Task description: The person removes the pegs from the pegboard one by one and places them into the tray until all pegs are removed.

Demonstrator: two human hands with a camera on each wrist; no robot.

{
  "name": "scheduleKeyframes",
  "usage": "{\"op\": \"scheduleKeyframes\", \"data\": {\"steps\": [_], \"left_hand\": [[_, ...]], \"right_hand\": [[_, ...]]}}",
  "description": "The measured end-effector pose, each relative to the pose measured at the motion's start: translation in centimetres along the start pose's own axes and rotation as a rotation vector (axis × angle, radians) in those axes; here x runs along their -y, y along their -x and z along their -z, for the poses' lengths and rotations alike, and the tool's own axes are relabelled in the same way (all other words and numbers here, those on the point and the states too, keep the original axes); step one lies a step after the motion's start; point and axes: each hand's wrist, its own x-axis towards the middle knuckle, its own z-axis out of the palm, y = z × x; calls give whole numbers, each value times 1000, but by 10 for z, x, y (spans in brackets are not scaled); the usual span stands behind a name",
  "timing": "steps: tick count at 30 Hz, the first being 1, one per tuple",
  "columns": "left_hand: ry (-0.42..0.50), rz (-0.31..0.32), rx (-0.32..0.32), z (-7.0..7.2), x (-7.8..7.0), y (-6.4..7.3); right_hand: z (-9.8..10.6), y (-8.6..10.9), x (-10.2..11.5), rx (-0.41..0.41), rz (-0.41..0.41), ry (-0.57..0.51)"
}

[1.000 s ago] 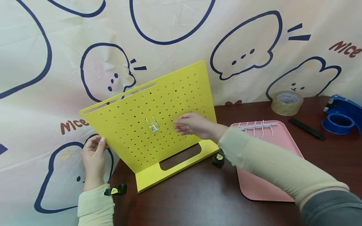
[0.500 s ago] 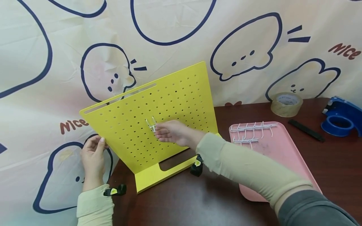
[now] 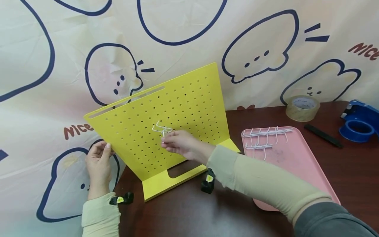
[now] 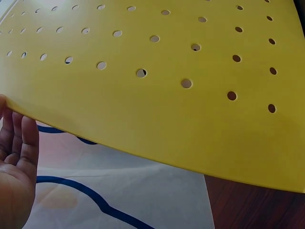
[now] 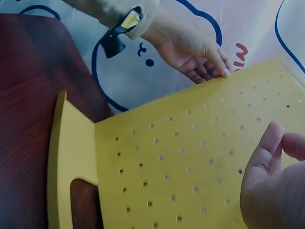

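A yellow pegboard (image 3: 192, 108) with a slotted foot stands tilted on the table. My left hand (image 3: 99, 161) grips its left edge, thumb in front; the left wrist view shows that hand's fingers (image 4: 29, 143) beneath the edge. In front of the board's middle, my right hand (image 3: 183, 143) pinches a white double-pronged wire hook (image 3: 167, 130) between thumb and fingertips. The hook is tilted, its prongs to the left; whether it still sits in the holes cannot be told. In the right wrist view, the right hand (image 5: 276, 186) hides the hook.
To the right lies a pink tray (image 3: 290, 168) bearing several white wire hooks (image 3: 267, 132). Beyond it are a roll of clear tape (image 3: 302, 108), a black stick-like object (image 3: 323, 135) and a blue tape dispenser (image 3: 356, 126). A patterned cloth (image 3: 183, 29) hangs close behind the board.
My right hand has moved left to the hook and taken hold of it. The hook, earlier with prongs pointing up, has since tipped to the left. My left hand has stayed put.
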Motion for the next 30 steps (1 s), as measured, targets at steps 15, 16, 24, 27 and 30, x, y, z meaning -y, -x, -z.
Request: {"op": "scheduleKeyframes", "data": {"steps": [15, 16, 24, 27, 30], "left_hand": [[17, 7, -3, -3, 0, 1], [21, 3, -5, -3, 0, 1], [45, 3, 2, -1, 0, 0], [47, 14, 3, -1, 1, 0], [46, 22, 2, -1, 1, 0]], "right_hand": [[170, 59, 5, -174, 146, 271], [181, 64, 5, -192, 149, 289], [242, 102, 7, -326, 111, 421], [259, 112, 6, -345, 111, 458], [273, 121, 4, -362, 112, 480]]}}
